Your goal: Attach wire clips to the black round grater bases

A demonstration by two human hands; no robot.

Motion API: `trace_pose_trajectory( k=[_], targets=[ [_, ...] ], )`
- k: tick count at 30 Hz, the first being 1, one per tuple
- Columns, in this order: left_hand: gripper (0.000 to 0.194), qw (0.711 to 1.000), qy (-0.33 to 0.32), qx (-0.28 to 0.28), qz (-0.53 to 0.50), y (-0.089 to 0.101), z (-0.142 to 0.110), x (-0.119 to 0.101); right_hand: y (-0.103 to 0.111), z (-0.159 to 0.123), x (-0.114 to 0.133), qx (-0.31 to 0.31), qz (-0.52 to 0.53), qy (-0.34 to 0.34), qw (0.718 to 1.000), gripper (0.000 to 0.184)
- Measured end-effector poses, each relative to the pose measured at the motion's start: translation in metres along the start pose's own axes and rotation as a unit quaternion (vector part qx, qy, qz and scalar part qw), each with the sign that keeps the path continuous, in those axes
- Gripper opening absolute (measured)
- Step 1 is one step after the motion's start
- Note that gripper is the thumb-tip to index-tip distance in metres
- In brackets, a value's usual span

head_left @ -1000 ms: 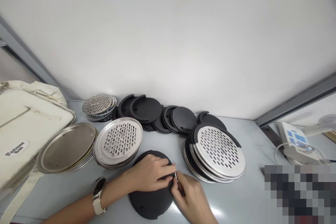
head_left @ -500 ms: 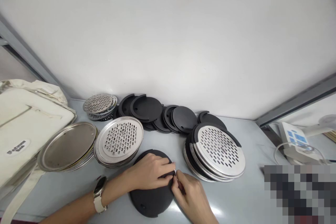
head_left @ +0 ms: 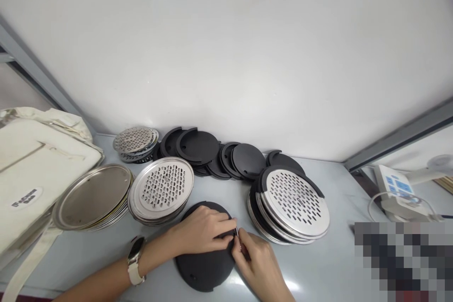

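Note:
A round black disc (head_left: pixel 205 269) with a small hole near its lower edge lies on the grey table in front of me. My left hand (head_left: pixel 207 230) rests over its upper right part, fingers bent and closed at the disc's edge. Right beside those fingertips, my right hand (head_left: pixel 257 259) is closed in a pinch on a small shiny metal piece (head_left: pixel 236 232) at the disc's right rim. Most of the metal piece is hidden by my fingers, so its kind cannot be made out.
Perforated metal grater plates (head_left: pixel 166 184) are stacked left of the disc, with plain metal plates (head_left: pixel 95 193) beyond. At right stands another grater stack (head_left: pixel 297 203) with a black rim piece. Several black discs (head_left: pixel 247 160) line the wall. A cream bag (head_left: pixel 42 165) sits far left, a white device (head_left: pixel 398 184) right.
Both hands keep almost the same place at the disc's edge. The metal piece between the fingertips has tilted slightly.

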State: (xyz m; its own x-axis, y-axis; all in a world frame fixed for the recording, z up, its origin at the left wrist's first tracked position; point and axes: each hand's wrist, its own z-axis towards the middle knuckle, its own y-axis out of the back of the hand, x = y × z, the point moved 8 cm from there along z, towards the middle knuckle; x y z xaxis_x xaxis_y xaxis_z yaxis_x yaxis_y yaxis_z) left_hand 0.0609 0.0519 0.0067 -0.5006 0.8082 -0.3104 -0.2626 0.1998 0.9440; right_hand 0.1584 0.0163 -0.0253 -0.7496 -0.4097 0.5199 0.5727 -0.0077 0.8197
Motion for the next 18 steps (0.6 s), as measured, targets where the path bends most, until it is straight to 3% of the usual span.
trace_pose_trajectory(
  k=[18],
  targets=[
    [0.007,1.000,0.007,-0.015,-0.016,-0.0004,-0.0029,0.0025,-0.0004,0.0001,-0.0053,-0.014,0.001,-0.016,1.000,0.023]
  ],
)
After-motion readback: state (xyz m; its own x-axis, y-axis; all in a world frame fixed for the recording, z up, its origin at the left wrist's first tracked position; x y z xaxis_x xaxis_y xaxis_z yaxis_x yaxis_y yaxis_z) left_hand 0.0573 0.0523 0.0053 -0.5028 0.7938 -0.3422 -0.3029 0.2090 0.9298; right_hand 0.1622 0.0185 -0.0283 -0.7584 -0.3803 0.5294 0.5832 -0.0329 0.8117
